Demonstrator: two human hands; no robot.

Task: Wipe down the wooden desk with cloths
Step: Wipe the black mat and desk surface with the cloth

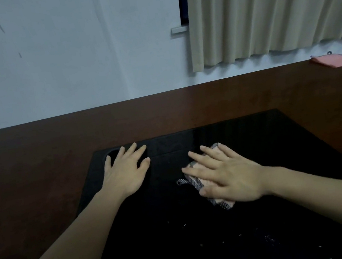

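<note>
From the head camera, a dark brown wooden desk (38,161) runs along a pale wall, with a black mat (202,234) laid across its near middle. The right hand (227,176) lies flat with straight, spread fingers, pressing a grey mesh-edged cloth (195,182) down on the mat near its centre; the cloth's corners show past the fingertips and under the heel of the palm. The left hand (125,173) rests palm down, fingers straight and relaxed, on the mat's far left corner, holding nothing. A second, pink cloth (336,60) lies at the desk's far right edge, well apart from both hands. Small pale specks dot the mat near its front right. A beige curtain (269,8) hangs above the desk's far right side.
</note>
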